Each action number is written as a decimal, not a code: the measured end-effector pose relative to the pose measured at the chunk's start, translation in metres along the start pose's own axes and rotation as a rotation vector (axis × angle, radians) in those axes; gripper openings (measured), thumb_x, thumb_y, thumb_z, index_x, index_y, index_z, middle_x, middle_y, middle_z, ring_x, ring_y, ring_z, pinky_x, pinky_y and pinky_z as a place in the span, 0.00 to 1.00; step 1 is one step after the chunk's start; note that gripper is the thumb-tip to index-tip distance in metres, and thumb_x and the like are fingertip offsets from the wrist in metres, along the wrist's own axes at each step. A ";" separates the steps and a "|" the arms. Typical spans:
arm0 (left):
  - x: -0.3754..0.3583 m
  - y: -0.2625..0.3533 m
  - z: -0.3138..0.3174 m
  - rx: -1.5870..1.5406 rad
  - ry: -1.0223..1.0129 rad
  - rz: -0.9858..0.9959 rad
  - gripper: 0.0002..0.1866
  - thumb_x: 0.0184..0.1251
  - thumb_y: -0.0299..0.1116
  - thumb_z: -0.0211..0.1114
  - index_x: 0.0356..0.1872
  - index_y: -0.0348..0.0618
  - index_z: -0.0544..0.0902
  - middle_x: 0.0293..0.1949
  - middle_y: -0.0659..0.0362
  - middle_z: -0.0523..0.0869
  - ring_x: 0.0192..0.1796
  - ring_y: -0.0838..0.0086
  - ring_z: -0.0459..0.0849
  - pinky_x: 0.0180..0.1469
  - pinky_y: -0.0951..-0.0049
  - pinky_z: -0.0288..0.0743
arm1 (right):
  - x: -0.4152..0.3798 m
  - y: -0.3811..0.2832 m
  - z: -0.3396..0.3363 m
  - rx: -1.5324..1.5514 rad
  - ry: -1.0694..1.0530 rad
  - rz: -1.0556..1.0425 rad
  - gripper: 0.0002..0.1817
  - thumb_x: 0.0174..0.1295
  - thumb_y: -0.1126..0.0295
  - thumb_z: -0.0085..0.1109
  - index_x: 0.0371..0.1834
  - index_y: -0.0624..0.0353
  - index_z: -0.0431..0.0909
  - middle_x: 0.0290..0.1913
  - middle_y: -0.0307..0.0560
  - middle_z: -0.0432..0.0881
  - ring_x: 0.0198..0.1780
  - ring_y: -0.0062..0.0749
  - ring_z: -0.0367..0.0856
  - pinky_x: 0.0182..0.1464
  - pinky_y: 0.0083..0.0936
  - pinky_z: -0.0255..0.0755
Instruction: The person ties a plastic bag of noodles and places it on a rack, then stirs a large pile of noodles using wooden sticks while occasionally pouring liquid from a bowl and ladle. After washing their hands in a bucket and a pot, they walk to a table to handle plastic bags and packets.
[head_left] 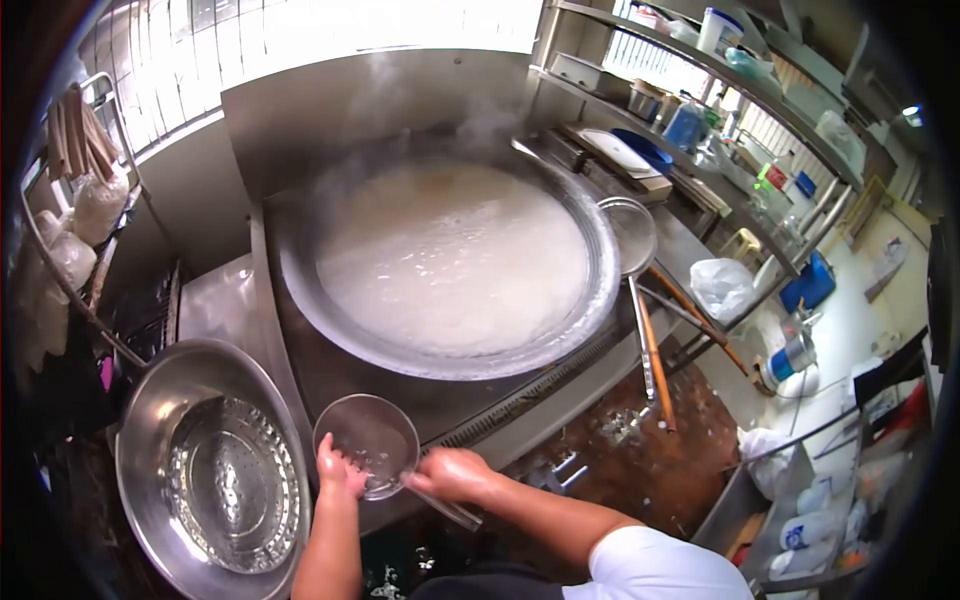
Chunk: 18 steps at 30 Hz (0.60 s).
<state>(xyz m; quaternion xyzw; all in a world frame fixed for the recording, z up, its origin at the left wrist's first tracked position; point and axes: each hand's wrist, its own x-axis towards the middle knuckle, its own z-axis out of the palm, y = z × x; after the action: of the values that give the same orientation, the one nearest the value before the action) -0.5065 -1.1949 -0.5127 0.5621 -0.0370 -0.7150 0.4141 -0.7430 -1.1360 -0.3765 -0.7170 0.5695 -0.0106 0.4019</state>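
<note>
A round wire strainer (375, 430) is held in front of my body, below the big wok's near rim. My right hand (450, 474) is closed round its handle close to the mesh. At the strainer's left edge is my left hand (340, 467), touching the rim and mesh with fingers partly apart. Just left of it stands a large steel basin (145, 450) with clear liquid in its bottom. Beyond the strainer, a wide wok (302, 275) holds pale, cloudy, steaming liquid (455, 255).
A second long-handled strainer (628, 235) rests on the wok's right edge. Wooden poles (655, 355) lean at the right over a wet brown floor (690, 450). Shelves (690, 50) with containers stand at the back right. Plastic bags (100, 205) sit on a rack at the left.
</note>
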 end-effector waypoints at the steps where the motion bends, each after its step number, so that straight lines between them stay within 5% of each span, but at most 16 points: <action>1: 0.001 -0.001 -0.005 -0.107 -0.136 0.004 0.51 0.66 0.65 0.52 0.79 0.40 0.49 0.81 0.47 0.48 0.82 0.50 0.45 0.76 0.41 0.38 | 0.016 -0.008 -0.001 0.113 0.196 -0.085 0.25 0.67 0.45 0.55 0.37 0.60 0.84 0.38 0.60 0.85 0.39 0.56 0.84 0.42 0.44 0.76; 2: 0.002 -0.002 -0.006 -0.215 -0.269 0.011 0.50 0.66 0.66 0.51 0.79 0.41 0.49 0.81 0.49 0.50 0.81 0.51 0.47 0.76 0.41 0.39 | 0.039 -0.015 0.004 0.223 0.393 -0.174 0.25 0.68 0.46 0.54 0.36 0.61 0.84 0.36 0.62 0.84 0.39 0.56 0.84 0.43 0.43 0.75; 3: 0.004 -0.004 0.001 -0.245 -0.153 0.032 0.49 0.66 0.68 0.47 0.78 0.42 0.54 0.77 0.51 0.59 0.77 0.53 0.58 0.75 0.42 0.42 | 0.071 -0.018 0.019 0.368 0.474 -0.166 0.25 0.69 0.47 0.54 0.36 0.61 0.84 0.35 0.62 0.84 0.38 0.56 0.84 0.42 0.43 0.75; 4: 0.002 -0.005 0.009 -0.242 -0.159 0.030 0.49 0.66 0.68 0.47 0.78 0.42 0.54 0.77 0.51 0.59 0.77 0.53 0.58 0.75 0.42 0.42 | 0.110 -0.014 0.041 0.515 0.556 -0.160 0.25 0.69 0.48 0.53 0.36 0.62 0.84 0.33 0.63 0.83 0.37 0.56 0.84 0.41 0.43 0.75; 6: -0.001 -0.007 0.024 -0.170 0.242 -0.030 0.43 0.66 0.69 0.48 0.72 0.45 0.66 0.70 0.51 0.71 0.69 0.54 0.70 0.71 0.40 0.52 | 0.190 0.010 0.110 0.594 0.735 0.027 0.22 0.69 0.52 0.51 0.32 0.59 0.84 0.33 0.58 0.86 0.34 0.56 0.83 0.43 0.46 0.78; 7: 0.009 -0.011 0.013 -0.297 -0.024 -0.095 0.38 0.66 0.69 0.48 0.63 0.48 0.76 0.60 0.52 0.80 0.61 0.54 0.77 0.65 0.38 0.63 | 0.204 0.008 0.116 1.222 0.456 0.304 0.21 0.69 0.53 0.51 0.31 0.58 0.84 0.32 0.55 0.86 0.33 0.53 0.84 0.41 0.47 0.78; 8: 0.007 -0.013 0.016 -0.378 -0.167 -0.118 0.31 0.66 0.66 0.54 0.54 0.50 0.82 0.48 0.58 0.85 0.52 0.62 0.82 0.50 0.48 0.79 | 0.222 0.021 0.140 1.622 0.215 0.098 0.20 0.68 0.53 0.52 0.32 0.57 0.85 0.33 0.52 0.86 0.33 0.49 0.84 0.41 0.45 0.79; 10: 0.021 -0.021 0.003 -0.222 -0.174 0.159 0.28 0.64 0.60 0.60 0.50 0.46 0.84 0.45 0.52 0.88 0.50 0.51 0.85 0.55 0.50 0.81 | 0.259 0.047 0.187 2.313 -0.545 0.002 0.19 0.66 0.53 0.55 0.33 0.56 0.85 0.34 0.47 0.86 0.34 0.41 0.85 0.40 0.41 0.79; 13: 0.016 0.006 -0.028 -0.205 -0.677 -0.033 0.18 0.63 0.50 0.66 0.40 0.45 0.84 0.37 0.50 0.89 0.37 0.61 0.88 0.40 0.59 0.86 | 0.195 -0.013 0.143 1.874 -0.098 0.121 0.19 0.66 0.52 0.55 0.35 0.58 0.85 0.35 0.47 0.86 0.36 0.40 0.85 0.41 0.39 0.79; 15: 0.009 0.029 -0.029 -0.205 -0.696 -0.071 0.14 0.64 0.44 0.65 0.34 0.43 0.82 0.28 0.54 0.85 0.27 0.69 0.85 0.27 0.71 0.80 | 0.178 -0.032 0.130 1.515 0.107 0.001 0.19 0.66 0.52 0.55 0.37 0.58 0.84 0.36 0.46 0.86 0.38 0.39 0.85 0.42 0.38 0.78; 16: -0.037 0.047 0.019 -0.217 -0.606 -0.012 0.11 0.65 0.39 0.63 0.32 0.40 0.80 0.22 0.59 0.81 0.21 0.76 0.82 0.17 0.82 0.73 | 0.176 -0.037 0.125 1.364 0.192 -0.056 0.20 0.66 0.52 0.55 0.37 0.59 0.84 0.37 0.46 0.86 0.39 0.39 0.85 0.43 0.37 0.78; 17: -0.063 0.046 0.061 -0.143 -0.131 0.146 0.10 0.65 0.36 0.62 0.31 0.39 0.79 0.21 0.57 0.78 0.27 0.67 0.86 0.26 0.68 0.81 | 0.175 -0.043 0.119 1.242 0.257 -0.102 0.20 0.66 0.52 0.56 0.38 0.59 0.84 0.37 0.46 0.86 0.39 0.39 0.85 0.43 0.37 0.78; 18: -0.014 0.039 0.040 -0.077 -0.072 0.362 0.09 0.65 0.34 0.61 0.31 0.40 0.78 0.23 0.55 0.79 0.30 0.60 0.86 0.37 0.61 0.84 | 0.170 -0.048 0.113 1.153 0.303 -0.129 0.20 0.66 0.52 0.56 0.39 0.60 0.84 0.38 0.46 0.86 0.40 0.39 0.85 0.44 0.36 0.78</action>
<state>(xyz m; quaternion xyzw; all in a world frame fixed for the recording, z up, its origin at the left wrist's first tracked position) -0.5178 -1.2275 -0.4669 0.5041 -0.1251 -0.6492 0.5556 -0.5912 -1.2112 -0.4999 -0.4071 0.4781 -0.4442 0.6390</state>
